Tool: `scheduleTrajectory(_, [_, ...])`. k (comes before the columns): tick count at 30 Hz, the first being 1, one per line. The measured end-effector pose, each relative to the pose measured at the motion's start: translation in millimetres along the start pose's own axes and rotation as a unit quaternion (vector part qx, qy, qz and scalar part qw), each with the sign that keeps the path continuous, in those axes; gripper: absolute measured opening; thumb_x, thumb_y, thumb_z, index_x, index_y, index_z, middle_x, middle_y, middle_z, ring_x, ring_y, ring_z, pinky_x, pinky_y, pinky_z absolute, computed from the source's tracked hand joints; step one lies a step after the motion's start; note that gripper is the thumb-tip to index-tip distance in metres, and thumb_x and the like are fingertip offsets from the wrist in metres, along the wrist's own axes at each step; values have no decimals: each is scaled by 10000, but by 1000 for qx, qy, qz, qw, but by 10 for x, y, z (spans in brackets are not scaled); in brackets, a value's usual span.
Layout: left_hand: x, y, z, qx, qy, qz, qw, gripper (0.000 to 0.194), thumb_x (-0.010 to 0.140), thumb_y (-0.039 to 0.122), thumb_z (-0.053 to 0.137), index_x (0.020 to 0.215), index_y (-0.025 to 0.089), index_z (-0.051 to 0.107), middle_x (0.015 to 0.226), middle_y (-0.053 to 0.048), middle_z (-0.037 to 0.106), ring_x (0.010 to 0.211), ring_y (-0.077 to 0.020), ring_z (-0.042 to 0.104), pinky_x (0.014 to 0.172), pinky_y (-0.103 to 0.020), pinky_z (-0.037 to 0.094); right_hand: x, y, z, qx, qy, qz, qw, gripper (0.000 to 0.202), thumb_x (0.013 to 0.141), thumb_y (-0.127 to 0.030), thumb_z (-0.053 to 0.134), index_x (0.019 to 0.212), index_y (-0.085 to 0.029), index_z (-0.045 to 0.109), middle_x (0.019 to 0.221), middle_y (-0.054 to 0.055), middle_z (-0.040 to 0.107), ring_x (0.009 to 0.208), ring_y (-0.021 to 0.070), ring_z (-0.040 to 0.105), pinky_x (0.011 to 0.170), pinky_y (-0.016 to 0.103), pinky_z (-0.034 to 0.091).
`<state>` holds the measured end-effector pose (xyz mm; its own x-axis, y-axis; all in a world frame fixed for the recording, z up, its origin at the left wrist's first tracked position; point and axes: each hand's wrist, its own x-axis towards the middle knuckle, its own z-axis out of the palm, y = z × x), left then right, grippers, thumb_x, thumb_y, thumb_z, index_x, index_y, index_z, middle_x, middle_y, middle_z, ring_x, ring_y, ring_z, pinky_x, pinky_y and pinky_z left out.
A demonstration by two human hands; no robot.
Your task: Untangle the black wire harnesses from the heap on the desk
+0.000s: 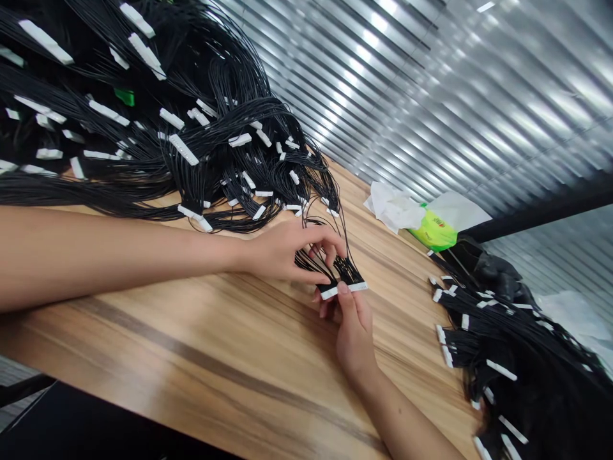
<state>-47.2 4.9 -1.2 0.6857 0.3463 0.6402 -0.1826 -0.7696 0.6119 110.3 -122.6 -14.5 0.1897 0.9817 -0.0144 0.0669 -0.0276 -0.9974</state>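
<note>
My right hand (354, 326) pinches a white connector (357, 287) from below, its thumb on the front face. Black wires (352, 271) run up from the connector toward the large heap. Above it, my left hand (297, 249) is curved around some of these wires, thumb and fingers apart, with the thumb tip close to the connector's left part. Whether the left fingertips touch any wire is hard to make out.
A big heap of black wires (215, 140) with white connectors covers the upper left of the wooden table (215, 345). Another wire pile (536, 358) lies at the right. Behind are a green packet (435, 231), white tissue (393, 206) and a corrugated metal wall.
</note>
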Motion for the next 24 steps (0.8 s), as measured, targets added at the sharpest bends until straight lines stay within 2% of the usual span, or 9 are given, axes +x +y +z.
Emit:
scheduleTrajectory(3, [22, -4, -25, 2, -11, -35, 999, 201, 821, 302, 677, 959, 163, 633, 870, -37, 675, 813, -108, 614, 752, -208, 488, -17, 29, -14, -7, 1, -19, 1000, 361, 910, -484, 480, 720, -190, 566, 611, -8, 565, 528, 119, 474, 510, 258, 385])
scheduleTrajectory(5, [31, -1, -38, -21, -5, -42, 999, 128, 847, 277, 649, 890, 157, 664, 850, -41, 689, 798, -101, 612, 735, -200, 490, -51, 74, -39, -23, -1, -57, 998, 373, 936, -457, 441, 708, -191, 568, 621, -1, 550, 558, 129, 483, 525, 266, 393])
scheduleTrajectory(7, [30, 7, -40, -32, 14, -14, 999, 86, 841, 243, 660, 864, 163, 682, 824, -38, 703, 774, -98, 615, 725, -205, 489, -93, 129, -71, -49, -12, -107, 993, 387, 957, -425, 405, 695, -193, 571, 644, 14, 553, 597, 142, 496, 548, 278, 401])
scheduleTrajectory(10, [22, 34, -28, -20, 63, 75, 995, 68, 794, 172, 710, 858, 179, 689, 795, -25, 715, 742, -94, 627, 721, -217, 479, -138, 194, -110, -87, -23, -153, 984, 389, 966, -407, 383, 698, -199, 572, 636, 21, 547, 604, 155, 497, 551, 292, 404])
scheduleTrajectory(12, [22, 61, -17, -11, 87, 112, 990, 105, 776, 135, 723, 861, 181, 681, 786, -16, 719, 731, -90, 638, 722, -220, 475, -150, 210, -121, -102, -30, -163, 981, 390, 968, -414, 368, 706, -205, 567, 633, 23, 546, 606, 162, 503, 553, 299, 412])
scheduleTrajectory(16, [24, 110, 1, 7, 109, 139, 984, 116, 777, 123, 721, 861, 178, 663, 771, -6, 721, 720, -89, 651, 721, -227, 470, -157, 197, -118, -109, -41, -172, 978, 381, 971, -410, 354, 712, -211, 551, 657, 29, 554, 633, 168, 519, 561, 302, 428])
scheduleTrajectory(18, [19, 119, 10, 24, 122, 134, 983, 123, 767, 141, 735, 852, 180, 655, 759, 0, 717, 696, -85, 638, 705, -229, 459, -160, 189, -115, -104, -42, -175, 978, 362, 974, -386, 357, 724, -211, 551, 674, 31, 555, 656, 169, 526, 563, 297, 431])
scheduleTrajectory(22, [6, 110, 17, 59, 183, 75, 978, 231, 697, 254, 805, 735, 167, 594, 697, 6, 688, 646, -87, 586, 679, -245, 424, -157, 193, -117, -85, -47, -184, 978, 334, 980, -333, 360, 739, -210, 555, 678, 20, 544, 661, 161, 516, 576, 293, 424])
scheduleTrajectory(24, [8, 98, 7, 78, 181, 70, 978, 234, 693, 288, 806, 704, 172, 603, 680, 12, 689, 638, -89, 580, 682, -253, 410, -154, 200, -118, -85, -46, -186, 978, 343, 982, -330, 356, 729, -209, 554, 665, 14, 537, 640, 156, 503, 574, 294, 417])
